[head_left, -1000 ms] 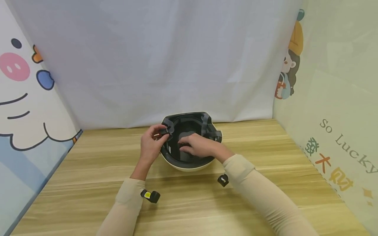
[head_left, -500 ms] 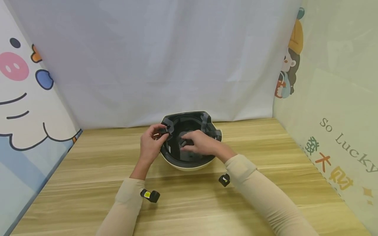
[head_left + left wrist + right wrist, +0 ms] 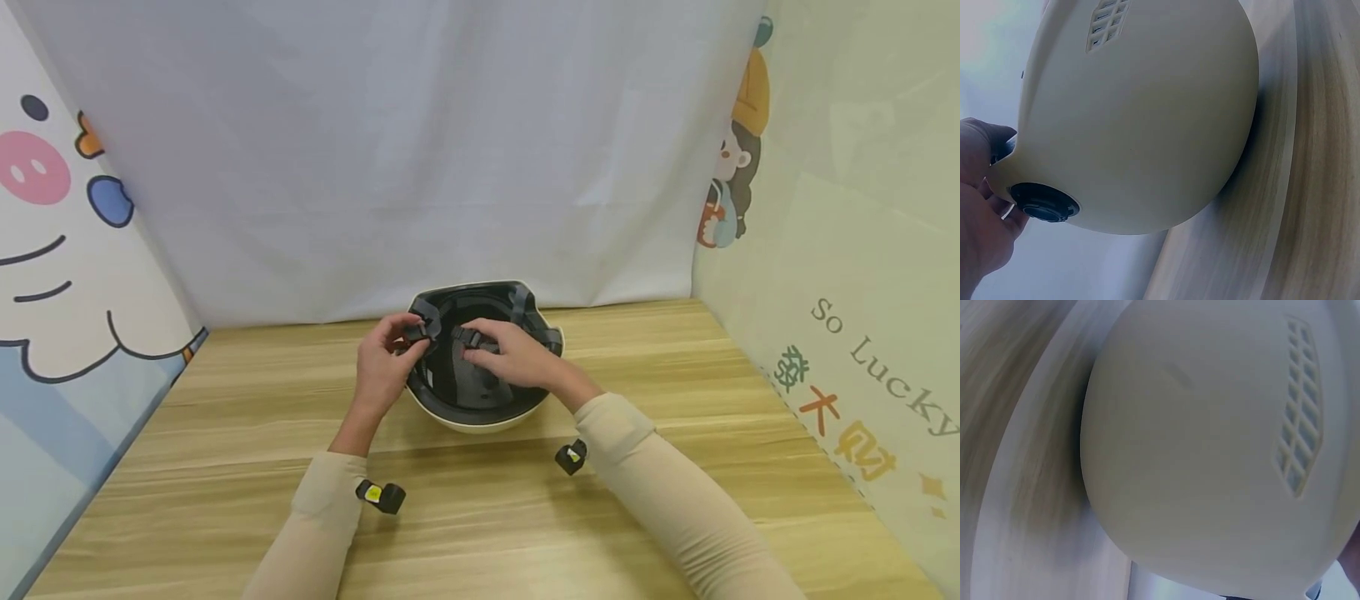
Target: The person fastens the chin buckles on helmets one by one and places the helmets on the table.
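Observation:
A cream helmet (image 3: 474,423) lies upside down, its black inside facing up. In the left wrist view its smooth shell (image 3: 1147,119) shows a slotted vent and a round black piece near the rim. At the left rim my left hand (image 3: 381,367) pinches a black buckle end (image 3: 416,332) on a grey strap. Over the hollow, my right hand (image 3: 517,357) holds another black buckle piece (image 3: 467,337) between thumb and fingers. The two pieces are apart. In the right wrist view the shell (image 3: 1197,450) hides most of that hand.
The helmet stands on a wood-grain table (image 3: 480,508), close to a pale curtain (image 3: 420,167) behind. Printed panels flank the table, a cartoon one (image 3: 90,275) on the left and a lettered one (image 3: 847,275) on the right. Grey straps (image 3: 519,305) hang inside the helmet's right side.
My right hand has risen slightly from deep in the helmet, bringing a black buckle piece into view and up toward the left one. My left hand has kept its place and its pinch.

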`<state>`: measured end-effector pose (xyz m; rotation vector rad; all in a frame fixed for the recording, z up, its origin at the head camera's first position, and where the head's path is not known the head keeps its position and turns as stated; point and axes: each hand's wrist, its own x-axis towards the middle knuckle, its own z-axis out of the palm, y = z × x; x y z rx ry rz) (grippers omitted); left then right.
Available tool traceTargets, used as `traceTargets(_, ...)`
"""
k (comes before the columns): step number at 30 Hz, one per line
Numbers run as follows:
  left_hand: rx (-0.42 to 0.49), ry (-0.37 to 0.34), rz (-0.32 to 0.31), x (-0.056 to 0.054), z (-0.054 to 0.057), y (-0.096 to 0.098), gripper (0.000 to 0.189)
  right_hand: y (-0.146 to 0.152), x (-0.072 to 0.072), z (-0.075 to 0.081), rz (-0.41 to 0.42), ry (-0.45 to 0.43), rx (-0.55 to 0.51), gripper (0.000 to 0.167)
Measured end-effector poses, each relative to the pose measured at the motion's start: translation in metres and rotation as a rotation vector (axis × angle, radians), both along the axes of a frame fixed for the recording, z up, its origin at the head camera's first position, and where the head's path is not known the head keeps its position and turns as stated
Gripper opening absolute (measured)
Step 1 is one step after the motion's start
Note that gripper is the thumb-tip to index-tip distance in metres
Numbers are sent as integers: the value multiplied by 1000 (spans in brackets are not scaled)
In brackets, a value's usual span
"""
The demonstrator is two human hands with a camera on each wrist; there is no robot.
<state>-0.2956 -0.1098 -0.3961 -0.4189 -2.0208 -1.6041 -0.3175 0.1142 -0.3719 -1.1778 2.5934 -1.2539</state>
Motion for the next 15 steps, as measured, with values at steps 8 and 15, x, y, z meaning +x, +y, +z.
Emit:
traceTargets(8, -10, -11, -11, 15, 15, 3, 29, -2, 1, -2, -19, -139, -268, 27)
traceTargets(15, -11, 0, -15, 20, 21, 5, 31, 2, -2, 0, -92, -61, -309, 32)
